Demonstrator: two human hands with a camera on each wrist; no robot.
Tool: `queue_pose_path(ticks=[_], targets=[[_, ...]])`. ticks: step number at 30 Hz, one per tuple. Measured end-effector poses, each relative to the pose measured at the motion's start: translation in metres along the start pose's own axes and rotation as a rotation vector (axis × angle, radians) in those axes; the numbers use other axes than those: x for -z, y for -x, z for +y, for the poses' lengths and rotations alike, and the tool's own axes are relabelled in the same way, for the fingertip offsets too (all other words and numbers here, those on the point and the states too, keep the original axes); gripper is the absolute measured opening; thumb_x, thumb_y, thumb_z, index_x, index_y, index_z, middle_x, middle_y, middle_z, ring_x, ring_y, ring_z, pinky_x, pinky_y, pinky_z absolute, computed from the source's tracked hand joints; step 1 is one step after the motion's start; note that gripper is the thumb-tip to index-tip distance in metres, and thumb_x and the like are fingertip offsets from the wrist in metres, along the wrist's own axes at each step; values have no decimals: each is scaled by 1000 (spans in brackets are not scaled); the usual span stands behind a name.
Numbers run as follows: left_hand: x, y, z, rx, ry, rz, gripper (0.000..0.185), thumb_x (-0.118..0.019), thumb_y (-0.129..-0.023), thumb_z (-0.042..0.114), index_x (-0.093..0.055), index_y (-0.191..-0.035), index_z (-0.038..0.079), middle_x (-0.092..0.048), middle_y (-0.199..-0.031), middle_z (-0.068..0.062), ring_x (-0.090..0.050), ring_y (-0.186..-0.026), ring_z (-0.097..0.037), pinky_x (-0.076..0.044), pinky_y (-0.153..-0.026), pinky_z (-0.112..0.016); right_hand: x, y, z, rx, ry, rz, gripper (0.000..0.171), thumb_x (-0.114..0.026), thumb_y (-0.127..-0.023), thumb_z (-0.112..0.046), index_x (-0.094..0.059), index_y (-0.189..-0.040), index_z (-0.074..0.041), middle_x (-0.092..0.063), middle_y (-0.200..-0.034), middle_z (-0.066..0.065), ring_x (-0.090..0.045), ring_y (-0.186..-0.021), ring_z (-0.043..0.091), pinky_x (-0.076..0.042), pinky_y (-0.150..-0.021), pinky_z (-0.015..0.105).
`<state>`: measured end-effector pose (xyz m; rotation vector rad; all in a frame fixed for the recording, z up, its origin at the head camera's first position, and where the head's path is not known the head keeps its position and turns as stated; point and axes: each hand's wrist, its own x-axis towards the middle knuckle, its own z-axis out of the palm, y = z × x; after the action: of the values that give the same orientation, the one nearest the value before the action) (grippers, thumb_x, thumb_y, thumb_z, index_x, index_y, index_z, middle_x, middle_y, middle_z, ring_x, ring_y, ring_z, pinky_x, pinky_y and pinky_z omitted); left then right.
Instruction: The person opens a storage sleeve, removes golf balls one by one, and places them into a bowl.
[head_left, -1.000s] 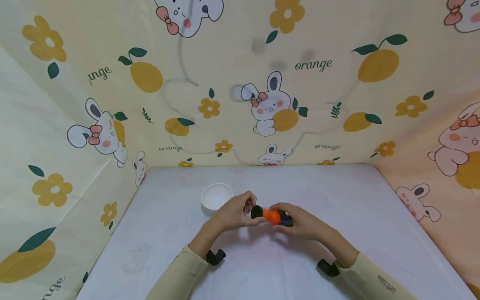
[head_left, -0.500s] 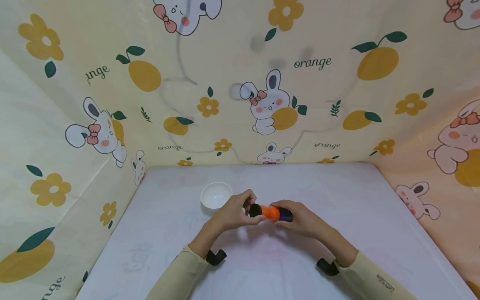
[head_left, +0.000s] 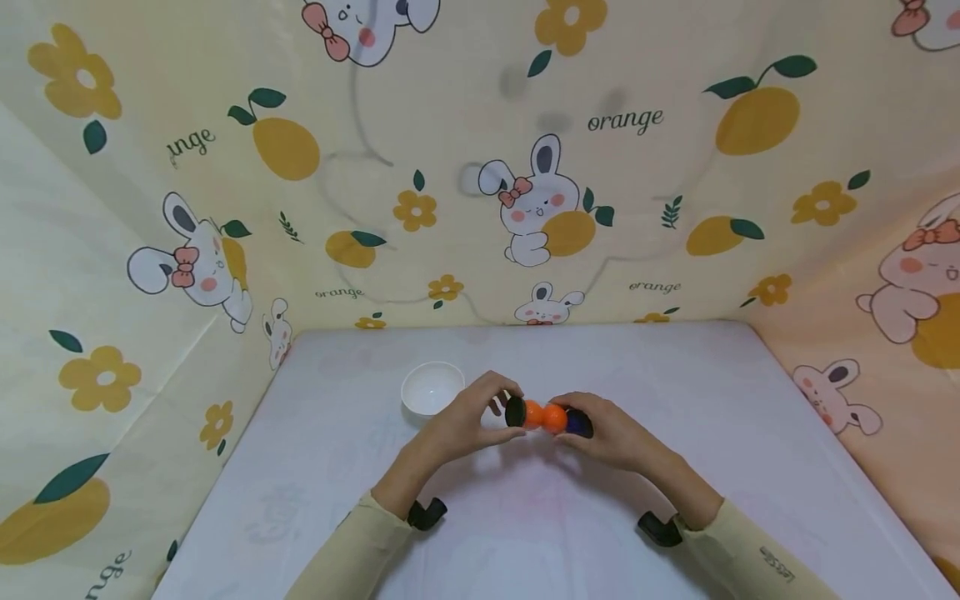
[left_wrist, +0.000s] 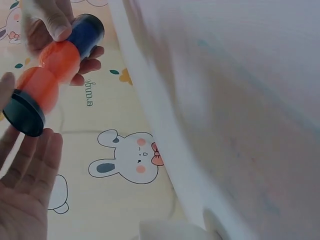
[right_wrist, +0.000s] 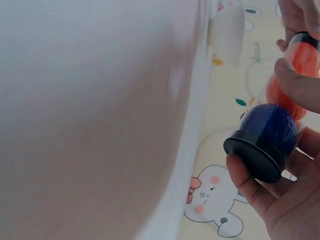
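Note:
A clear tube [head_left: 543, 417] with a black cap at each end is held between both hands above the table. Inside it show two orange balls [left_wrist: 61, 61] and a dark blue ball [right_wrist: 272, 127] at the right end. My left hand [head_left: 468, 423] holds the left end, thumb and fingers on opposite sides of the black cap [left_wrist: 24, 114]. The right hand [head_left: 617, 433] grips the blue end, its thumb lying along the tube and its fingers beneath, close to the other black cap [right_wrist: 254, 156].
A white bowl [head_left: 433, 392] stands on the table behind my left hand. White cloth covers the table [head_left: 360, 533]. Printed curtains [head_left: 450, 208] with rabbits and oranges enclose its back and sides. Each wrist carries a small black mount [head_left: 660, 529].
Both hands have risen slightly with the tube and turned it a little. The two orange balls now show more distinctly, and the left hand's fingers have spread wider around its cap.

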<state>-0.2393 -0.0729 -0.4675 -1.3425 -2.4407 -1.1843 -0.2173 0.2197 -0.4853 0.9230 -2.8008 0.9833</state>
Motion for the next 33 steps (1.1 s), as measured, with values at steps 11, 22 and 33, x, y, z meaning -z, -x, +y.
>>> queue_pose_path(ticks=[11,22,33], targets=[[4,2,-1,-24,-11,0,48,-91,-88,12,-64,-127,7,-67,-122,-4,-66,-105,-17,-62,-91,-28,1,-1,5,7,-32,-30,53,-89,-91,-19,-67,-137,-9,-71,-131,6,-67,-114,25,-56,-104,55],[6,5,-3,2,70,-43,44,-92,-85,10,-65,-119,7,-69,-118,-3,-68,-99,-12,-60,-94,-25,0,0,7,46,-41,-81,50,-86,-93,-19,-67,-138,-8,-73,-129,5,-66,-109,19,-59,-99,45],[7,7,-8,-12,123,-18,46,-93,-85,11,-65,-122,8,-68,-120,-4,-69,-104,-17,-62,-95,-31,-1,-1,4,-17,-57,-121,52,-88,-92,-26,-67,-139,-12,-72,-130,3,-65,-112,20,-58,-104,50]])
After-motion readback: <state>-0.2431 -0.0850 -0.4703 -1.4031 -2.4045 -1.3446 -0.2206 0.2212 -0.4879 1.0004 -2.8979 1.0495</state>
